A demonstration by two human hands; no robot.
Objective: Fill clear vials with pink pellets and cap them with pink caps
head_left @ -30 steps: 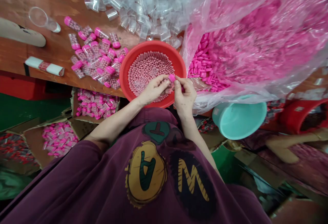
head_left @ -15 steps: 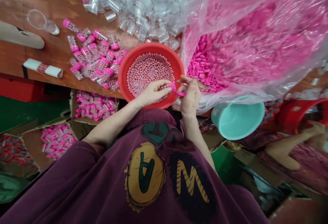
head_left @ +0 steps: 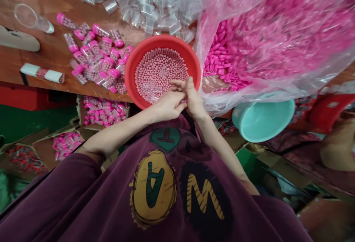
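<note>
A red bowl [head_left: 132, 87] full of small pink beads [head_left: 158, 64] stands at the table's front edge. At its near rim my left hand [head_left: 170, 105] is closed round a small container of beads, mostly hidden by the fingers. My right hand [head_left: 192, 99] meets it from the right, its fingers over the left fingertips; whether it grips the container too is hidden. Filled containers with pink caps [head_left: 97, 57] lie in a heap left of the bowl. Loose pink caps [head_left: 217, 59] spill from a clear plastic bag [head_left: 210, 103] on the right.
Clear empty containers [head_left: 149, 5] are piled behind the bowl. A turquoise bucket [head_left: 266, 120] hangs at the right edge. Cardboard boxes of filled containers [head_left: 105, 111] stand below on the left, and a person's arm [head_left: 340, 146] shows at far right.
My right hand has moved left onto the left hand, and the pink cap between them is now hidden. The view has shifted slightly. The other person's arm has moved.
</note>
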